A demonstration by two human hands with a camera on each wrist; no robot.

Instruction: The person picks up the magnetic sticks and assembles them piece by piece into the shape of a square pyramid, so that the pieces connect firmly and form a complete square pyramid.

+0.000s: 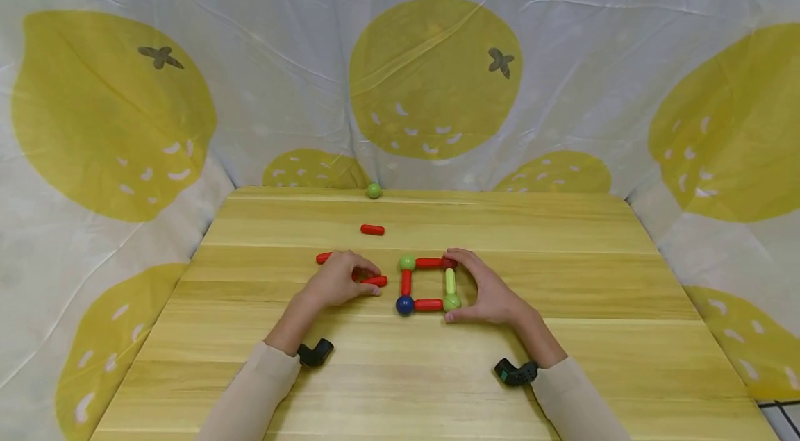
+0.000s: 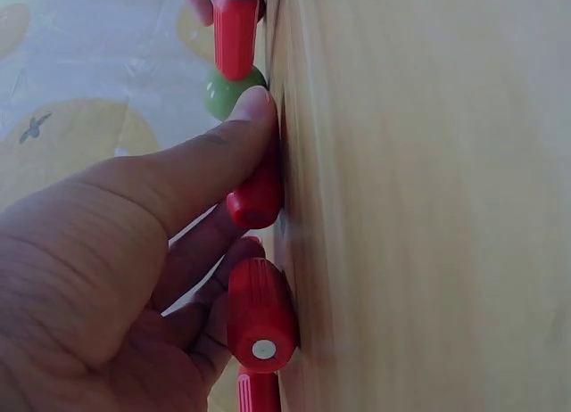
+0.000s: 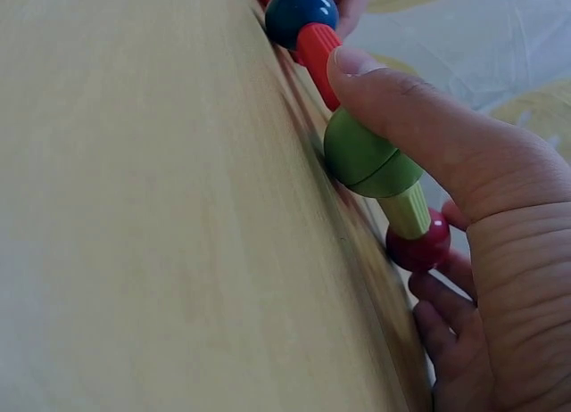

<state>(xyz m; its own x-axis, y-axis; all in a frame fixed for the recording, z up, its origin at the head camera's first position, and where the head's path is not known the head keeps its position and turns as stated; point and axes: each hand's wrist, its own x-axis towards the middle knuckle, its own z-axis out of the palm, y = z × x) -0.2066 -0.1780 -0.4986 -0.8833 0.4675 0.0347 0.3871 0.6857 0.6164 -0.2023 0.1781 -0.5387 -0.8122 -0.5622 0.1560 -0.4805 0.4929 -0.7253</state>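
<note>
A square of magnetic rods and balls (image 1: 428, 305) lies on the table, with three red rods, one pale yellow-green rod, two green balls, a blue ball and a dark red ball. My right hand (image 1: 490, 292) grips its right side, the thumb by the near green ball (image 3: 370, 158) and fingertips at the dark red ball (image 3: 419, 243). Left of the square, my left hand (image 1: 340, 279) pinches a red magnetic rod (image 2: 257, 198) at the tabletop. Close under that hand is another red rod (image 2: 261, 318), and one more red rod (image 1: 323, 258) shows past its back.
A loose red rod (image 1: 372, 230) lies farther back on the wooden table (image 1: 412, 385). Near the table's back edge sits a single green ball (image 1: 373, 190). Behind hangs a lemon-print cloth (image 1: 281, 80).
</note>
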